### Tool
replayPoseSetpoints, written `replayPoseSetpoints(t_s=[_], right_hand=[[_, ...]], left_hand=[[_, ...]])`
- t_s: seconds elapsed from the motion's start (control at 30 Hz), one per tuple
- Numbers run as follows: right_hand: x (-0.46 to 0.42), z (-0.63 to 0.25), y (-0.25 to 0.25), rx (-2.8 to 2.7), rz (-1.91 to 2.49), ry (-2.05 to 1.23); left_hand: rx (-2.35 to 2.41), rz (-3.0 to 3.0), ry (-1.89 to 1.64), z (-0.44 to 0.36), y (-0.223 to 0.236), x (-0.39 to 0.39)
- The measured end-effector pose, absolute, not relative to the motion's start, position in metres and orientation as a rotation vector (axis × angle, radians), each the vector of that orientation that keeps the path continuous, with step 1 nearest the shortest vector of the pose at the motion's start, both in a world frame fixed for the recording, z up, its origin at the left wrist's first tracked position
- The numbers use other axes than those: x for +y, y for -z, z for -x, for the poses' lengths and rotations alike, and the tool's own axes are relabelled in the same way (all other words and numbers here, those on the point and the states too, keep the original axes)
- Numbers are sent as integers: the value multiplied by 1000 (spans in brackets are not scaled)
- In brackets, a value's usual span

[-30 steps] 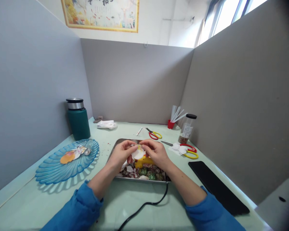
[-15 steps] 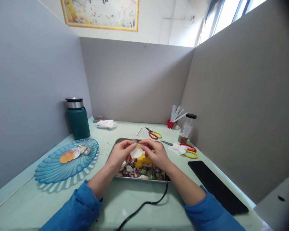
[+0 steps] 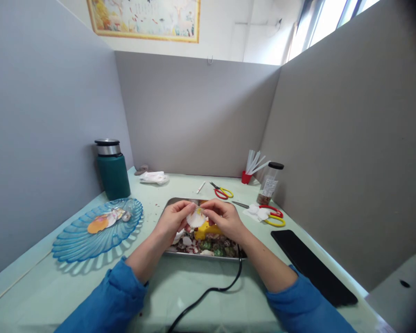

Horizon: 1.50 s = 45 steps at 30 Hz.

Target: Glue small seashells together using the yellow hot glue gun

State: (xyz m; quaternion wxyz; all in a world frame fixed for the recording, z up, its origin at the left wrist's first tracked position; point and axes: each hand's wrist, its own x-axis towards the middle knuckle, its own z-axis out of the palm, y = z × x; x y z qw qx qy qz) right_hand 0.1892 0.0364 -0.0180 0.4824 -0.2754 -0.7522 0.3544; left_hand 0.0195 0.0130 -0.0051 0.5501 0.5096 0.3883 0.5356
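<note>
At the bottom corners of the frame two blue sleeves (image 3: 104,296) reach in over the pale green counter (image 3: 208,305), and between them a black cable (image 3: 208,291) curves from the bottom edge up to the near rim of a metal tray (image 3: 201,255) in the lower centre. At the right, a long flat black slab (image 3: 312,268) lies slantwise. Above the tray, the left hand (image 3: 169,222) and right hand (image 3: 227,221) meet around a white shell (image 3: 196,220) with a yellow patch near its top; the shell is just below the centre of the frame. The grip of each hand is closed on it, thumb and fingers pinching its upper edge from either side. Under the hands the tray holds a yellow object (image 3: 207,230) and a mix of small shells and stones (image 3: 208,246), some green. In the left of the frame a fluted blue plate (image 3: 72,243) carries an orange shell (image 3: 97,224) and paler pieces. Farther back on the right, red-and-yellow scissors (image 3: 275,215) lie by white scraps (image 3: 256,212), with a clear, black-lidded jar (image 3: 269,185) behind. Another pair of scissors (image 3: 222,191) lies beyond the tray, beside a small white stick (image 3: 200,187). A green bottle (image 3: 113,175) stands behind the plate; a white packet (image 3: 154,177) and a red cup (image 3: 246,177) of white sticks sit toward the back. Grey panels (image 3: 197,111) enclose the counter, and a yellow-bordered poster (image 3: 145,18) hangs at the upper left.
</note>
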Motion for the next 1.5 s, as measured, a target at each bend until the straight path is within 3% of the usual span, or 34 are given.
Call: replayPoseSetpoints(t_s=[1.1,1.5], right_hand=[[28,-189,11,-2028,680,-290],[30,-188,14,-1971,731,-541]], left_hand=[[1148,-1459,-1307,-24,8,11],[997,-1336,-1237,-19,7,12]])
